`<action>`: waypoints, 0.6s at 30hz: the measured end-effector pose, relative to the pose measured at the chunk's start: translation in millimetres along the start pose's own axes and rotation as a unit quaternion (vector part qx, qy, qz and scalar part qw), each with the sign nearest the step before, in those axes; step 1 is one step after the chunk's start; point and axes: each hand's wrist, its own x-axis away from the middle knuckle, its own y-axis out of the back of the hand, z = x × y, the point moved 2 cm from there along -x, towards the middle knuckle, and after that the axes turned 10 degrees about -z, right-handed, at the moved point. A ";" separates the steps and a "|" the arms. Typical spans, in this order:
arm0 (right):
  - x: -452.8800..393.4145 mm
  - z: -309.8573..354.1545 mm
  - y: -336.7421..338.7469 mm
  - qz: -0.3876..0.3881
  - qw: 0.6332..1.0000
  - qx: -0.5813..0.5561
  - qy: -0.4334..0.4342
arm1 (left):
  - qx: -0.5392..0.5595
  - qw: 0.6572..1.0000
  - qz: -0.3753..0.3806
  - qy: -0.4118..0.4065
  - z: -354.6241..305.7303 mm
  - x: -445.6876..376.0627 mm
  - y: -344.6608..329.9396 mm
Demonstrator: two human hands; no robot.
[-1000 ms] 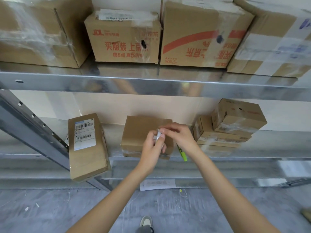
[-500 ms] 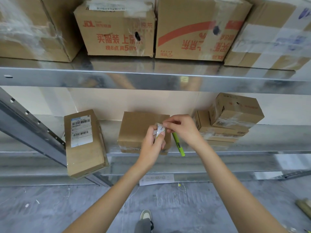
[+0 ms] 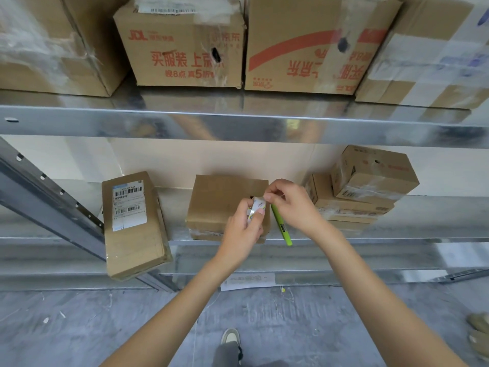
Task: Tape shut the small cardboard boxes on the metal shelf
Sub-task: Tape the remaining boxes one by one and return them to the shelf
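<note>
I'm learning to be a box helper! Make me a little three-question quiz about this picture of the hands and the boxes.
1. True or false: the green pen lies on the floor.
2. Which hand grips the small tape roll? A) left hand B) right hand C) neither
3. Fill in: the box with the white barcode label sits to the ____ of the plain middle box.

Key
1. False. It hangs from the right hand, in front of the shelf edge.
2. A. The right hand only pinches at the roll's top end.
3. Left.
</note>
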 end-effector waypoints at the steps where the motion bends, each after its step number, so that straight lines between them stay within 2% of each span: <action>1: 0.2 1.3 2.0 0.004 1.000 -0.015 -0.008 | -0.009 1.000 0.005 0.003 0.6 -0.8 0.8; 8: -1.3 13.6 13.4 0.055 0.981 -0.167 -0.083 | -0.019 1.000 0.024 0.006 0.1 -9.2 6.8; 13: -4.0 6.8 17.0 0.083 0.985 -0.123 -0.087 | 0.008 0.999 0.034 0.029 3.5 -4.9 5.6; 18: 3.4 -2.3 8.0 0.070 0.972 -0.187 -0.120 | 0.020 0.999 0.037 0.034 -0.1 -2.5 1.4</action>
